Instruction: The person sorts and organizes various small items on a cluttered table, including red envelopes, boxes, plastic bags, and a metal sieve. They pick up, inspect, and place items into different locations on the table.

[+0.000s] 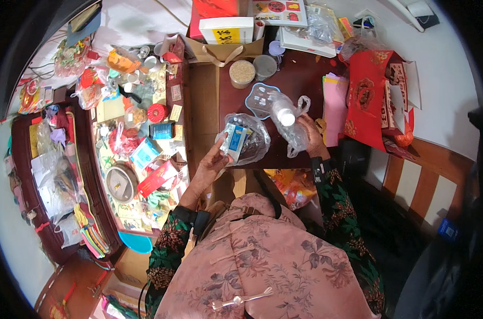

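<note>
My left hand (212, 162) grips the lower left edge of a small blue-and-white carton (235, 139). The carton rests over a clear plastic bag (258, 145) at the front of the dark red table (233, 105). To the right, my right hand (314, 137) holds another thin plastic bag (292, 133) by its side, its fingers partly hidden behind the film. Inside that bag lies a white bottle (284, 111), cap pointing towards me. A blue-rimmed, flower-shaped tray (249, 104) with small pale pieces sits just beyond, partly covered by the bag.
Two round tubs (242, 73) stand farther back, before a paper gift bag (241, 51) of boxes. Coloured paper sheets (336, 111) and a large red gift bag (363, 99) line the right side. On the left, a cluttered table (105, 153) carries a round tin (121, 183) and cartons.
</note>
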The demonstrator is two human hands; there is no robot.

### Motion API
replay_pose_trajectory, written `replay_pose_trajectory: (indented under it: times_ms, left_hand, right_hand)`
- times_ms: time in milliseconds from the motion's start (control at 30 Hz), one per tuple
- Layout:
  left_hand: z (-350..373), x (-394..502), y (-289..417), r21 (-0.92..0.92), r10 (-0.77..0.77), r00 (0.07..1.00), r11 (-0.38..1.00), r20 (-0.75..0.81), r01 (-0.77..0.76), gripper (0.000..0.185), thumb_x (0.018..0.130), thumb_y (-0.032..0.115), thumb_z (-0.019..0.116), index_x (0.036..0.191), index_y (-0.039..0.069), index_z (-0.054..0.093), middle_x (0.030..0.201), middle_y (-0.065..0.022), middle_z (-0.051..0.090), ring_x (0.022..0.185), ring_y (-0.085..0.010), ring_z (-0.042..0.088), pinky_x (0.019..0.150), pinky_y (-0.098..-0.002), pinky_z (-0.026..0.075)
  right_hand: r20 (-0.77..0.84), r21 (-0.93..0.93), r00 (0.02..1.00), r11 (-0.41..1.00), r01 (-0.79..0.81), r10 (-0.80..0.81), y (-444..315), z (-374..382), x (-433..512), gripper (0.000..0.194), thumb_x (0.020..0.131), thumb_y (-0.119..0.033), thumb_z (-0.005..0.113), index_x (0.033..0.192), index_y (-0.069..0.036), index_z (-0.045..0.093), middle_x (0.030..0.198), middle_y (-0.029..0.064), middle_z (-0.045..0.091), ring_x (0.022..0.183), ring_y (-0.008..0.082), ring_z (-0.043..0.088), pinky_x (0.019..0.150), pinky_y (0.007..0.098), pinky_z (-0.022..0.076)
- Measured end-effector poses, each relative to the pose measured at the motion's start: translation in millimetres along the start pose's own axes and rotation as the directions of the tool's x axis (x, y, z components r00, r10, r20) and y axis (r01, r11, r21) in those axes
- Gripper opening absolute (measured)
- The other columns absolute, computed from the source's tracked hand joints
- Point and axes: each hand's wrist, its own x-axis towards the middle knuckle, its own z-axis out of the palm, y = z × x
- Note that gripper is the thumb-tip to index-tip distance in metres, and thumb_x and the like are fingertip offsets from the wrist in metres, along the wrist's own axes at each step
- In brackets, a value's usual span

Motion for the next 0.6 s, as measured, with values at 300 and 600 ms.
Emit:
replay_pose_trajectory:
  times_ms: [300, 600]
  left_hand:
    - [-8, -1, -12, 0.009, -0.038, 0.999, 0.999, -0.032, 0.038, 0.075, 0.094, -0.002, 0.058, 0.157, 0.015, 0.02, 0.099, -0.0021, 0.059, 0.094, -0.0102, 0.056, 0.093, -0.0263, 0.042]
    - [-1, -6, -10, -0.054, -0.022, 1.0, 0.998, -0.014, 0.021, 0.075, 0.096, -0.004, 0.054, 0.157, 0.019, 0.019, 0.095, -0.0002, 0.057, 0.09, -0.0072, 0.054, 0.086, -0.0215, 0.043]
  right_hand:
    - [-0.036, -0.174, 0.933, 0.918, -0.358, 0.357, 104, 70, 11, 0.021, 0.091, -0.007, 0.063, 0.112, -0.004, 0.064, 0.106, 0.0052, 0.068, 0.093, 0.0144, 0.066, 0.081, 0.0309, 0.0551]
    - [-0.139, -0.976, 0.919, 0.208, -0.064, -0.37, 128, 26, 15, 0.05, 0.085, -0.012, 0.066, 0.131, 0.0, 0.052, 0.121, 0.0178, 0.062, 0.113, 0.0295, 0.059, 0.096, 0.0386, 0.0462]
